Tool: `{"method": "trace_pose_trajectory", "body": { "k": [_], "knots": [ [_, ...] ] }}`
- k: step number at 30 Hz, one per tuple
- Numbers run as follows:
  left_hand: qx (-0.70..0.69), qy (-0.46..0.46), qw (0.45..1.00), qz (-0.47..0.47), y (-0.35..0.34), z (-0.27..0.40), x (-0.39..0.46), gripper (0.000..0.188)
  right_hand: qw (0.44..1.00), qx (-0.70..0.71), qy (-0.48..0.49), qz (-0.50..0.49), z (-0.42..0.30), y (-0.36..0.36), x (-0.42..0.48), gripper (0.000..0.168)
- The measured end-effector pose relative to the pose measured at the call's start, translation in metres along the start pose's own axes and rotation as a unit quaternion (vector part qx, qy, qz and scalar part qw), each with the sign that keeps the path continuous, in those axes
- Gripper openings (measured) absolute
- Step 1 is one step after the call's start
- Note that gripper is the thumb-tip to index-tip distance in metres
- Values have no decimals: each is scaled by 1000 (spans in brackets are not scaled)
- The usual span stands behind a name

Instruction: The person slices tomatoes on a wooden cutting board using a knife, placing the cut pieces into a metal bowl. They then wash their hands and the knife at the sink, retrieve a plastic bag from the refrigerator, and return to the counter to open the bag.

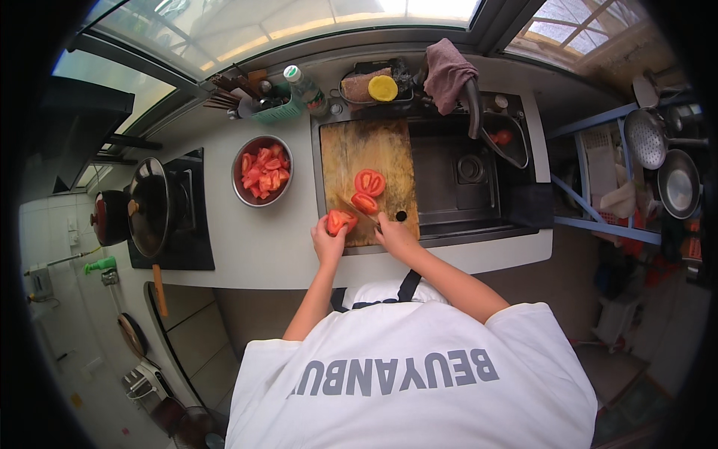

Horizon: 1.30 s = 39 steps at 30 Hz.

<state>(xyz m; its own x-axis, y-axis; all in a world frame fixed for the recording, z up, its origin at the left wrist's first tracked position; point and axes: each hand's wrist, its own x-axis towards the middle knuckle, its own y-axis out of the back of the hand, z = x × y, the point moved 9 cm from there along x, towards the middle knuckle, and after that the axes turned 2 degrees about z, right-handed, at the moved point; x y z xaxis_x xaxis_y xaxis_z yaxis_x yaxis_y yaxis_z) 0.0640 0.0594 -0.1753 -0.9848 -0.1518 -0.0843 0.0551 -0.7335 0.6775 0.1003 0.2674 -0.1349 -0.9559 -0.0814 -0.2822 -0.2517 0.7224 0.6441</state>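
Observation:
My left hand [328, 241] grips a cut tomato piece [340, 221] at the lower left of a wooden cutting board [364, 140]. My right hand [396, 238] is closed around the handle of a kitchen knife [353, 206], whose blade points up and left between the held piece and another tomato piece [364, 203]. Just above that piece, a tomato half [370, 182] lies with its cut face up. A metal bowl [238, 193] of chopped tomato chunks [265, 171] stands on the counter left of the board.
The board lies over the left part of a sink [443, 168]. A pink cloth [449, 73] hangs on the faucet [475, 112]; a corner strainer [519, 149] holds a tomato. Behind stand a bottle [307, 92] and a green utensil basket [277, 112]. A lidded wok [150, 207] is at left.

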Motion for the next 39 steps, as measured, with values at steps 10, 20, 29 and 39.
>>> {"method": "trace_pose_trajectory", "body": {
  "k": [10,20,29,39],
  "knots": [
    [-211,35,968,-129,-1,16,17,38,983,161,-81,23,-17,56,-42,21],
    [-245,168,954,-27,0,1,4,40,988,147,-44,31,-38,45,-33,21],
    [-137,23,990,-5,18,40,16,17,986,155,-47,24,-44,38,-30,20],
    [-66,-65,995,-29,26,71,21,14,987,133,-81,30,-47,27,-34,19]
  ]
}}
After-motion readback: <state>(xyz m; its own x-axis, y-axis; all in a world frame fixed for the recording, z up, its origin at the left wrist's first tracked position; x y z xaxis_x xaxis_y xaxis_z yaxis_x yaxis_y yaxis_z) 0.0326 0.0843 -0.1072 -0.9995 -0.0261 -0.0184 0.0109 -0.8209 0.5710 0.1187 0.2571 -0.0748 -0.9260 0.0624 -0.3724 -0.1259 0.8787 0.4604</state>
